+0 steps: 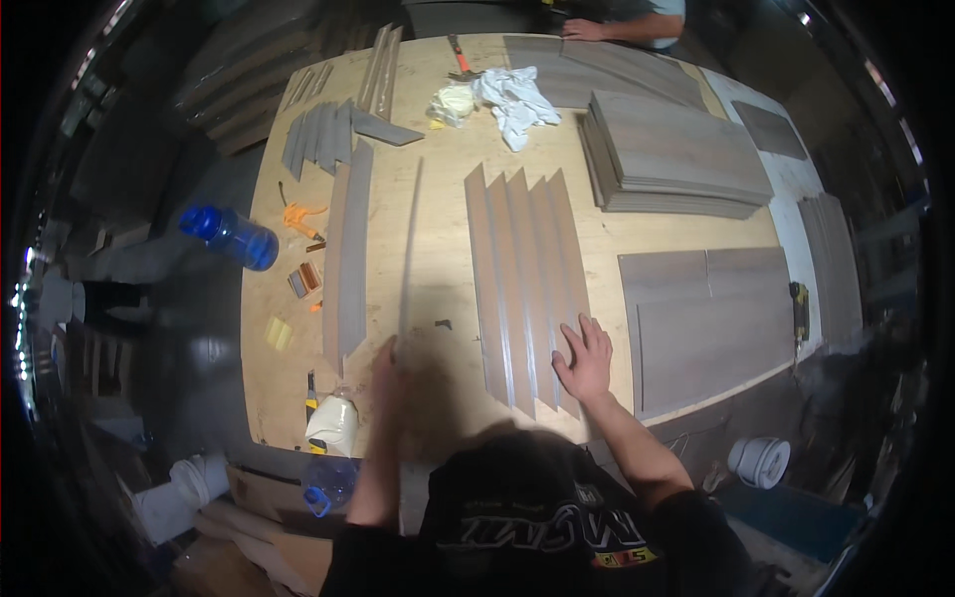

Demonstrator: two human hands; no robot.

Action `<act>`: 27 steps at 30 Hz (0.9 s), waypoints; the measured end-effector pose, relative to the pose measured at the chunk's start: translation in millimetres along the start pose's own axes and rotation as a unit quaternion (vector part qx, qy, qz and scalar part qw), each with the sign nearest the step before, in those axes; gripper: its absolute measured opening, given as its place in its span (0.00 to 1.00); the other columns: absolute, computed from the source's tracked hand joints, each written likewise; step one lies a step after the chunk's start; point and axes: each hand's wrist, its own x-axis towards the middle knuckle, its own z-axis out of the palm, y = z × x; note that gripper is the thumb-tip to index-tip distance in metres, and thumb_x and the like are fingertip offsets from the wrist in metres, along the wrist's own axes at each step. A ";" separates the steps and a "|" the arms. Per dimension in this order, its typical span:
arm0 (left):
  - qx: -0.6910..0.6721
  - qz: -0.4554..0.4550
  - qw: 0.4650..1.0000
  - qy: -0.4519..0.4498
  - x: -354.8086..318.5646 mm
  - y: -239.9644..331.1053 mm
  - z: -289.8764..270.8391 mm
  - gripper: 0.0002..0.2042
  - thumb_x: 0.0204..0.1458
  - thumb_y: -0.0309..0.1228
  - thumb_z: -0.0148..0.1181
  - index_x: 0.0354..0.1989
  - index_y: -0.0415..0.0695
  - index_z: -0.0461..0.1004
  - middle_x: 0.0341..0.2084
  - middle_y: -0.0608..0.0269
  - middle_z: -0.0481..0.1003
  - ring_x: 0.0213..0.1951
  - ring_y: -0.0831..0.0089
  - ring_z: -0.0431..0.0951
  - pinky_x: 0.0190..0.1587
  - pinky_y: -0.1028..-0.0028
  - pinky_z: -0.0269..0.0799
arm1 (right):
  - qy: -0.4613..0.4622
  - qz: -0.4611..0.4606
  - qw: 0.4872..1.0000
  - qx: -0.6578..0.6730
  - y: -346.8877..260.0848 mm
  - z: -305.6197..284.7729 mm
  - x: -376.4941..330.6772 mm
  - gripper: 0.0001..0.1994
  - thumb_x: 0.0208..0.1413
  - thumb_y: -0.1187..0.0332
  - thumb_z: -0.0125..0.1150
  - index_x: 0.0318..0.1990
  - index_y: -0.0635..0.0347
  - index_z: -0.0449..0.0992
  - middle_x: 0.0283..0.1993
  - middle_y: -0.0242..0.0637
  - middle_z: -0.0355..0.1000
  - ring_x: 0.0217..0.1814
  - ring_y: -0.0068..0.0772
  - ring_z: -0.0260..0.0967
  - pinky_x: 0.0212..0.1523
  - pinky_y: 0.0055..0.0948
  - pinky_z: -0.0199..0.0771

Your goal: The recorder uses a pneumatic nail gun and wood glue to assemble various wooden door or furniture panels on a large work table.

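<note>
My left hand is slightly blurred and closed around the near end of a long, thin strip, seen edge-on and running away from me over the table. My right hand lies with fingers spread on the right side of several mitred wood-grain boards. These boards sit side by side, their ends cut at a slant, with pale shiny lines along some edges. A small dark piece rests between my hands. Left of the strip lies another pair of long boards.
Stacked panels and a flat panel occupy the right side. A blue bottle, orange clamp, cream-filled bag and short boards are left. White cloth and a hammer lie far back, near another person's hand.
</note>
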 end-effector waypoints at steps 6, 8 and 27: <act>0.014 -0.056 0.998 -0.020 -31.1 39.9 25.5 0.29 0.50 0.24 0.63 0.64 0.40 0.69 0.50 0.40 0.71 0.51 0.42 0.73 0.56 0.54 0.71 | 0.005 -0.016 1.000 -0.001 1.2 1.8 0.1 0.29 0.54 0.55 0.66 0.65 0.47 0.73 0.75 0.49 0.57 0.77 0.61 0.50 0.76 0.57 0.46; 0.035 -0.063 0.997 -0.034 -27.1 42.0 19.9 0.30 0.50 0.24 0.64 0.65 0.40 0.68 0.50 0.40 0.70 0.51 0.42 0.72 0.55 0.55 0.71 | -0.004 -0.013 1.000 0.008 2.9 3.2 -0.6 0.30 0.55 0.53 0.65 0.66 0.46 0.73 0.76 0.49 0.56 0.79 0.60 0.47 0.76 0.58 0.44; 0.196 0.125 0.966 -0.110 -68.1 71.8 145.1 0.34 0.58 0.48 0.62 0.73 0.54 0.63 0.75 0.38 0.48 0.76 0.39 0.44 0.72 0.32 0.40 | -0.060 -0.027 0.998 -0.023 -0.1 -15.1 -9.2 0.36 0.53 0.45 0.68 0.70 0.43 0.70 0.78 0.53 0.51 0.80 0.65 0.42 0.76 0.64 0.41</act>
